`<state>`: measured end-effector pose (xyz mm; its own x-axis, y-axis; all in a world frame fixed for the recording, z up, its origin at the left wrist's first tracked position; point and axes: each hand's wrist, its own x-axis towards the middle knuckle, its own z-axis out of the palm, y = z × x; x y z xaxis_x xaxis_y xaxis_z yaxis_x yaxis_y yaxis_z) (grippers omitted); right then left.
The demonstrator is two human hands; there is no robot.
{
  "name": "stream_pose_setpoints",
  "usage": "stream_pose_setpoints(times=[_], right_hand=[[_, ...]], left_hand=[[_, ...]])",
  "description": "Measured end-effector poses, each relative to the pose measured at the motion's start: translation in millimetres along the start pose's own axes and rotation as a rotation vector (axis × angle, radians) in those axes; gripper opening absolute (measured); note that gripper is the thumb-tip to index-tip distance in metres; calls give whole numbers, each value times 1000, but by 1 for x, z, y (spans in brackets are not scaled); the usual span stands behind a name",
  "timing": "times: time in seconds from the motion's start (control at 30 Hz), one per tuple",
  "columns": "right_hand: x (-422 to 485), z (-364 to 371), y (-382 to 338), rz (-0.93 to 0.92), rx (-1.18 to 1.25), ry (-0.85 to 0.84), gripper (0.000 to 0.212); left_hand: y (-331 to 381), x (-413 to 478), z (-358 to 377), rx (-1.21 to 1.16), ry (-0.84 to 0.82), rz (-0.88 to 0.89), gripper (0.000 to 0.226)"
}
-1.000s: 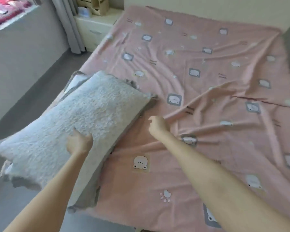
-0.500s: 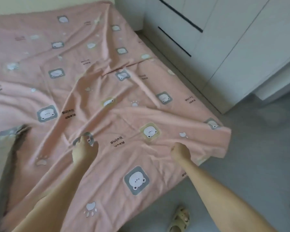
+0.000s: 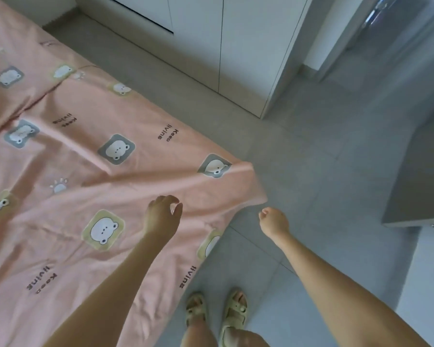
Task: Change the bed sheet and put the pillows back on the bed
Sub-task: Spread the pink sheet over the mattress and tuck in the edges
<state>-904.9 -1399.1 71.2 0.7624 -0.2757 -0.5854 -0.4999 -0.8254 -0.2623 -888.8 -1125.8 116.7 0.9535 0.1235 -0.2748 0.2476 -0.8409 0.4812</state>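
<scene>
The pink bed sheet (image 3: 85, 171) with bear prints lies spread over the bed, its near right corner (image 3: 257, 196) hanging past the edge above the floor. My left hand (image 3: 162, 215) hovers over the sheet near that corner, thumb and fingers loosely curved with a gap between them, holding nothing. My right hand (image 3: 273, 221) is over the floor just right of the corner, fingers curled into a fist, apart from the cloth. No pillow is in view.
White wardrobe doors (image 3: 236, 46) stand beyond a strip of grey tiled floor (image 3: 311, 171). A grey furniture piece on a castor (image 3: 421, 186) sits at the right. My feet in pale sandals (image 3: 216, 311) stand at the bed's corner.
The view swung right from the fluffy grey pillow to the bed's right corner. Both hands let go of the sheet they were pulling; the right hand moved off over the floor.
</scene>
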Motion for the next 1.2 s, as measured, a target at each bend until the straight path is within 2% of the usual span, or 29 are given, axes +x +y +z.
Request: stream_pose_setpoints(times=[0.2,0.33,0.47,0.53,0.6,0.67,0.73,0.8,0.9,0.93,1.0,1.07,1.13,1.2], right_hand=[[88,-7,7,87,238,-43,36],[156,-4,10,70,259,-78,46],[222,5,9,-46,203,-143,60],[253,15,10,-63,211,-224,61],[276,28,16,-87,289,-352,52],[287,40,23,-138,338,-412,39],[293,49,30,-193,324,-287,27],[294,53,30,-310,299,-138,17],[292,54,30,-423,232,-59,14],[290,55,32,-381,237,-48,14],[281,48,39,-87,325,-125,21],[273,37,49,344,473,-380,35],[265,26,55,694,804,-745,37],[259,23,51,767,1022,-965,36]], left_hand=[[47,117,49,180,-55,159,23],[70,215,93,347,-154,315,29],[89,294,138,567,-361,495,45],[94,318,156,697,-501,564,46],[97,330,168,713,-632,587,36],[100,339,174,617,-715,552,28],[102,344,177,576,-749,570,22],[103,345,177,535,-699,683,21],[99,346,174,485,-669,833,24],[99,345,172,478,-674,839,26],[104,342,170,486,-692,835,36],[110,340,169,487,-707,827,39],[113,339,170,492,-712,792,40],[116,340,170,495,-704,741,38]])
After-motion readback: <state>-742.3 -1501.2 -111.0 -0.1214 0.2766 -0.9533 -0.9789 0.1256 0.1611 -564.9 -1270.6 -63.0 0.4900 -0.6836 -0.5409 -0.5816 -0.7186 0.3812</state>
